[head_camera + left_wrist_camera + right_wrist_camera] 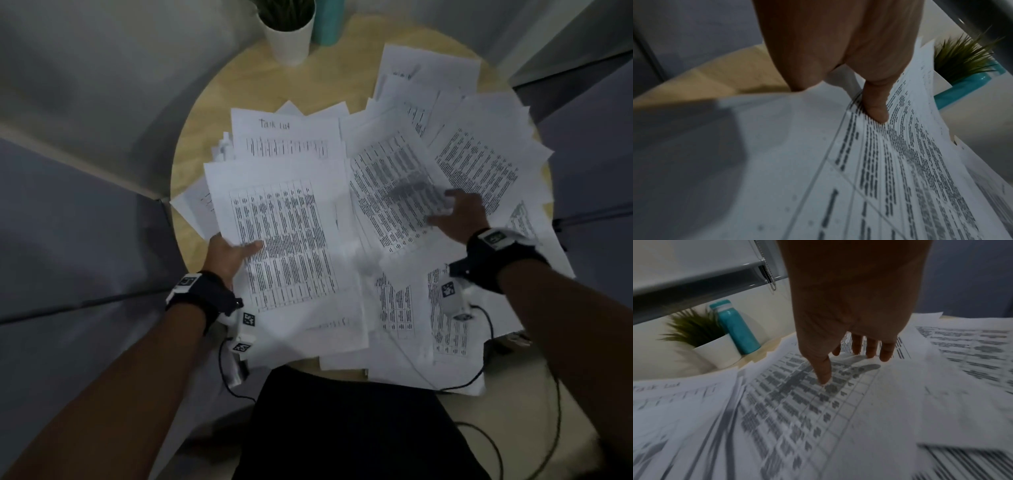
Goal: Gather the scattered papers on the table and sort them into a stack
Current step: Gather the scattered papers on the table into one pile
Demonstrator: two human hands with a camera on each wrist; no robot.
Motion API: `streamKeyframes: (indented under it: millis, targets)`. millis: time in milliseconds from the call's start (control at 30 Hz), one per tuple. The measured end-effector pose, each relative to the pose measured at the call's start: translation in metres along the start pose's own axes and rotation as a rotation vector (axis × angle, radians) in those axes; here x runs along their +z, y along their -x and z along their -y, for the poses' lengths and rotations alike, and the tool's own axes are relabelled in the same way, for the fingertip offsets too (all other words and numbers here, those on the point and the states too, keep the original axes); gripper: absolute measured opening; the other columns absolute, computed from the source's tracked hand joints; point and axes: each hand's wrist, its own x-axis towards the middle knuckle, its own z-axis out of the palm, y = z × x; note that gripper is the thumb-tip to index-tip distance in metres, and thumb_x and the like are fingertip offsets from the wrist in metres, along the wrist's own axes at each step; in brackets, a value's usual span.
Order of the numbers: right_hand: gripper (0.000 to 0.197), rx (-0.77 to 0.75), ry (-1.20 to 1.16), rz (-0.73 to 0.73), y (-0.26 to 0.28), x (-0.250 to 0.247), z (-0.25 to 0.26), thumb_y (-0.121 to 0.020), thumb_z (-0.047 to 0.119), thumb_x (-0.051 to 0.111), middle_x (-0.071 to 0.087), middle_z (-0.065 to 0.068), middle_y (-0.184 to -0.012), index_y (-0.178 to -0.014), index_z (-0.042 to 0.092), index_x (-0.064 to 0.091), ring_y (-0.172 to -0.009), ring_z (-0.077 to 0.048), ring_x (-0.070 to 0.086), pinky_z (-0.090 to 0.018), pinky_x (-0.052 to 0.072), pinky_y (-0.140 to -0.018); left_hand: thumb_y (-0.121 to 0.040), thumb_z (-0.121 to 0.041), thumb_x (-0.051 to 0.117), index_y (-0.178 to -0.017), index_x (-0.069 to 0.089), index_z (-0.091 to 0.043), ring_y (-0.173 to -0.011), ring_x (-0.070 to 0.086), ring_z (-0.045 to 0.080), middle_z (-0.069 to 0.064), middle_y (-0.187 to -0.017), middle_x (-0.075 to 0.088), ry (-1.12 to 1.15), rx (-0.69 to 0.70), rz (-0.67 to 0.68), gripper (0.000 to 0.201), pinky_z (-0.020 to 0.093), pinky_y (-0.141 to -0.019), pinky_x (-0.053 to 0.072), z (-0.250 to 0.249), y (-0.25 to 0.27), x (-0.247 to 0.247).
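Printed white sheets lie scattered and overlapping on a round wooden table [219, 102]. My left hand [239, 251] pinches the left edge of a large sheet with a dense grid [284, 240]; the thumb [877, 112] lies on top and the fingers are hidden beneath, with that edge lifted off the table. My right hand [452, 209] is spread with straight fingers [869, 350] over a tilted grid sheet [394, 192], thumb tip at the paper. A sheet headed "Task list" [284, 133] lies behind the held sheet.
A white pot with a green plant [291, 37] and a teal bottle [329, 24] stand at the table's far edge. Bare wood shows at the far left. Black cables [479, 377] hang off the near right edge beside my dark clothing [342, 428].
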Motion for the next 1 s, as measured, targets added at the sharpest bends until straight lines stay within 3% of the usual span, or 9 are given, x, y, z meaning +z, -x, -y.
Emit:
streamKeyframes:
  millis: [100, 200, 300, 433, 533, 633, 767, 867, 1000]
  targets:
    - [0.085, 0.013, 0.075, 0.010, -0.022, -0.006, 0.008, -0.077, 0.039, 0.081, 0.034, -0.020, -0.146, -0.145, 0.015, 0.036, -0.134, -0.041, 0.038, -0.055, 0.038, -0.109, -0.080, -0.007, 0.082, -0.107, 0.066, -0.017, -0.111, 0.063, 0.017, -0.004, -0.110, 0.068, -0.003, 0.002, 0.015, 0.033, 0.040, -0.106, 0.045, -0.006, -0.010, 0.008]
    - [0.087, 0.045, 0.120, 0.004, -0.040, -0.011, 0.012, -0.079, 0.054, 0.074, 0.035, -0.022, -0.144, -0.145, 0.012, 0.035, -0.133, -0.042, 0.039, -0.054, 0.037, -0.108, -0.081, -0.001, 0.078, -0.121, 0.062, -0.018, -0.115, 0.058, 0.017, -0.001, -0.122, 0.064, 0.040, -0.059, 0.043, 0.046, 0.034, -0.105, 0.040, -0.009, -0.015, 0.014]
    - [0.086, 0.038, 0.104, 0.005, -0.046, -0.015, 0.019, -0.078, 0.057, 0.073, 0.037, -0.022, -0.142, -0.141, 0.010, 0.039, -0.128, -0.042, 0.044, -0.052, 0.040, -0.107, -0.079, -0.002, 0.080, -0.138, 0.055, -0.010, -0.126, 0.053, 0.020, 0.005, -0.138, 0.059, 0.050, -0.088, 0.063, 0.064, 0.036, -0.110, 0.035, -0.009, -0.021, 0.012]
    - [0.094, -0.035, 0.154, 0.075, -0.045, -0.019, 0.026, -0.079, 0.060, 0.071, 0.032, -0.021, -0.148, -0.149, 0.012, 0.030, -0.133, -0.044, 0.040, -0.052, 0.037, -0.110, -0.078, -0.004, 0.081, -0.143, 0.052, -0.013, -0.133, 0.050, 0.022, 0.004, -0.143, 0.057, 0.087, -0.116, 0.112, 0.071, 0.042, -0.114, 0.033, -0.012, -0.022, 0.009]
    - [0.073, -0.069, 0.150, 0.100, -0.040, -0.019, 0.029, -0.084, 0.054, 0.070, 0.058, -0.019, -0.128, -0.133, 0.005, 0.048, -0.122, -0.037, 0.054, -0.040, 0.045, -0.097, -0.073, -0.009, 0.083, -0.141, 0.054, -0.016, -0.134, 0.050, 0.022, 0.003, -0.143, 0.056, 0.108, -0.128, 0.144, 0.074, 0.044, -0.116, 0.033, -0.015, -0.021, 0.008]
    - [0.037, -0.112, 0.092, 0.099, -0.024, -0.016, 0.032, -0.090, 0.038, 0.068, 0.064, -0.017, -0.097, -0.100, 0.003, 0.061, -0.103, -0.034, 0.064, -0.031, 0.041, -0.074, -0.066, -0.012, 0.084, -0.139, 0.055, -0.016, -0.131, 0.053, 0.021, 0.004, -0.140, 0.058, 0.098, -0.133, 0.158, 0.079, 0.043, -0.114, 0.036, -0.016, -0.022, 0.006]
    - [0.035, -0.072, 0.037, 0.078, 0.012, 0.000, 0.016, -0.090, 0.023, 0.069, 0.067, -0.019, -0.110, -0.114, -0.001, 0.061, -0.103, -0.032, 0.064, -0.027, 0.042, -0.078, -0.070, -0.011, 0.084, -0.139, 0.056, -0.011, -0.125, 0.055, 0.018, 0.004, -0.138, 0.060, 0.079, -0.151, 0.130, 0.075, 0.041, -0.112, 0.034, -0.016, -0.023, 0.006]
    - [0.025, -0.006, 0.112, 0.096, 0.046, 0.020, -0.015, -0.087, 0.022, 0.069, 0.067, -0.020, -0.109, -0.102, 0.004, 0.062, -0.101, -0.031, 0.064, -0.024, 0.037, -0.076, -0.080, -0.005, 0.079, -0.140, 0.055, -0.009, -0.122, 0.051, 0.015, 0.006, -0.142, 0.056, 0.068, -0.150, 0.133, 0.065, 0.045, -0.109, 0.032, -0.017, -0.024, 0.006]
    - [0.028, 0.114, 0.011, 0.036, 0.095, 0.043, -0.035, -0.087, 0.022, 0.070, 0.068, -0.014, -0.097, -0.105, 0.001, 0.065, -0.088, -0.026, 0.064, -0.015, 0.041, -0.065, -0.067, -0.020, 0.090, -0.136, 0.057, -0.003, -0.129, 0.049, 0.017, 0.009, -0.141, 0.057, 0.054, -0.180, 0.156, 0.078, 0.050, -0.116, 0.029, -0.020, -0.025, 0.004]
